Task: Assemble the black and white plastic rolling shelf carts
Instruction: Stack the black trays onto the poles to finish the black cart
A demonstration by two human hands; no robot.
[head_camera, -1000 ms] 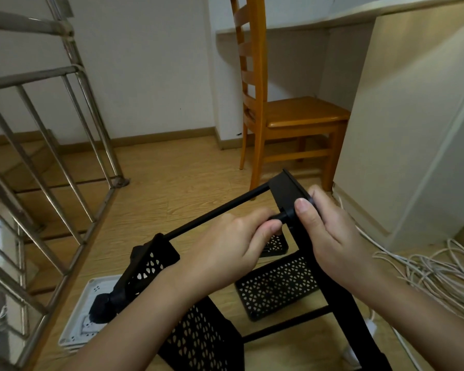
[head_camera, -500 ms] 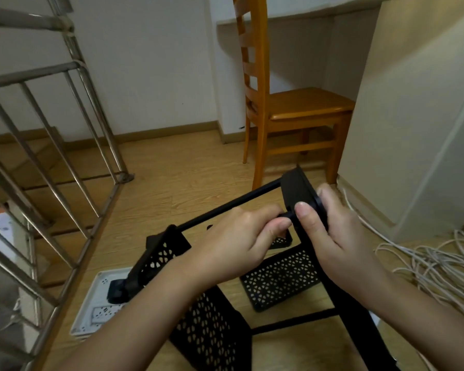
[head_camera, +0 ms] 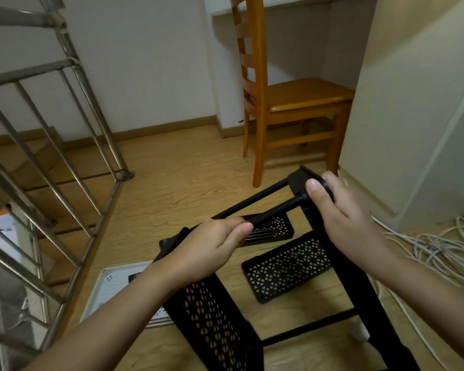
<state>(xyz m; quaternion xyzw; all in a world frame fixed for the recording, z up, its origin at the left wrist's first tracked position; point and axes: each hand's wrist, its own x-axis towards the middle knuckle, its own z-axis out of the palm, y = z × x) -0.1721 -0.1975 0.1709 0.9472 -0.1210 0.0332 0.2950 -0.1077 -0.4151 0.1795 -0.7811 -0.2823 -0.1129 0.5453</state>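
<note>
A black cart frame lies tilted in front of me, with a perforated shelf (head_camera: 212, 317) at lower centre and a second shelf panel (head_camera: 359, 290) on the right. My left hand (head_camera: 209, 247) grips a black rod (head_camera: 276, 211) near its near end. The rod's far end meets the top corner of the right panel, where my right hand (head_camera: 343, 212) wraps round the panel's corner with the thumb by the joint. Another black rod (head_camera: 252, 202) spans between the panels behind it. A loose black perforated shelf (head_camera: 284, 266) and a smaller black tray (head_camera: 273, 230) lie on the floor.
A white shelf panel (head_camera: 113, 287) lies on the wooden floor at lower left. A metal stair railing (head_camera: 65, 145) runs along the left. A wooden chair (head_camera: 287, 103) stands ahead, a beige cabinet (head_camera: 413, 103) on the right, with white cables (head_camera: 439, 250) coiled beside it.
My left hand has slid back along the rod, away from the joint. My right hand has shifted up onto the panel's top corner. The frame has risen slightly in view.
</note>
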